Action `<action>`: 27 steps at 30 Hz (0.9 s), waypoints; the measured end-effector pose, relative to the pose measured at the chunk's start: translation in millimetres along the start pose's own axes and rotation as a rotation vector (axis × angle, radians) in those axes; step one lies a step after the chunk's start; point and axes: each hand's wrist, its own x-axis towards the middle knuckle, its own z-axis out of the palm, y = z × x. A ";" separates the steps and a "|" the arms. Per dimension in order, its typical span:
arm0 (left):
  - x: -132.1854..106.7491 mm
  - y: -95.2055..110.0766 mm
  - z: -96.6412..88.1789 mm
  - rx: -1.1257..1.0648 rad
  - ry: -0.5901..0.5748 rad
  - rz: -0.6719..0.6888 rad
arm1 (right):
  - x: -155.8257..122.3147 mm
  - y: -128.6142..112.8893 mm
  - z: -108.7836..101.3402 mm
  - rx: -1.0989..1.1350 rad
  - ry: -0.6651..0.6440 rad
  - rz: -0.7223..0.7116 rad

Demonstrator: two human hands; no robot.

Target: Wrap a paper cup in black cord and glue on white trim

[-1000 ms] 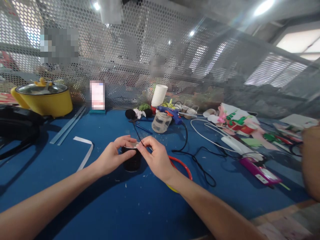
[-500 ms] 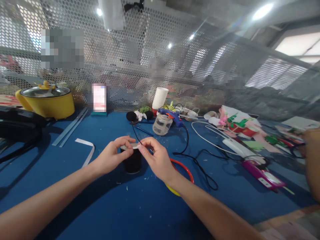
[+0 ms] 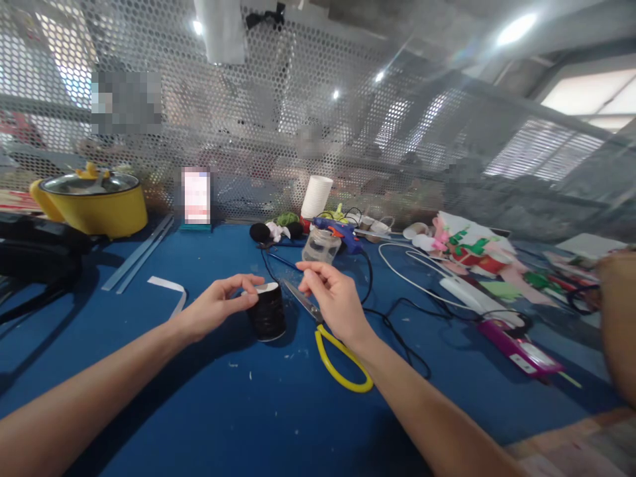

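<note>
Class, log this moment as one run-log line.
left hand: holds black cup near rim | right hand: near scissors, grip unclear | scissors: on blue table

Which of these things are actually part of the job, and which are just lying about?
Seem part of the job:
black cup, its rim held by the left hand
black thread, reaching toward the cup
scissors, perhaps; partly hidden by the right hand

Seem just lying about:
yellow pot
phone
glue gun
jar
white strip
</note>
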 end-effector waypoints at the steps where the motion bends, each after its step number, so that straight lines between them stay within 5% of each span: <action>1: 0.0 -0.2 -0.5 0.013 -0.007 0.011 | -0.1 0.9 0.9 -0.018 -0.015 -0.019; 6: -1.6 2.3 0.0 0.081 -0.023 0.027 | 1.1 5.5 4.3 0.021 -0.134 0.066; 12: -3.3 6.4 2.5 0.134 -0.022 0.047 | 25.9 3.0 5.8 0.115 0.017 0.032; 15: -3.1 5.9 2.3 0.131 -0.032 0.059 | 47.7 -13.2 -8.5 0.161 0.159 -0.016; 21: -2.9 4.0 1.8 0.138 -0.039 0.081 | 62.3 -57.2 -59.7 0.244 0.617 -0.378; 23: -2.5 3.5 2.0 0.135 -0.037 0.086 | 56.3 -54.5 -61.1 0.150 0.545 -0.375; 27: -2.1 3.2 2.4 0.123 -0.051 0.083 | 40.9 -25.2 -30.7 -0.031 0.076 -0.170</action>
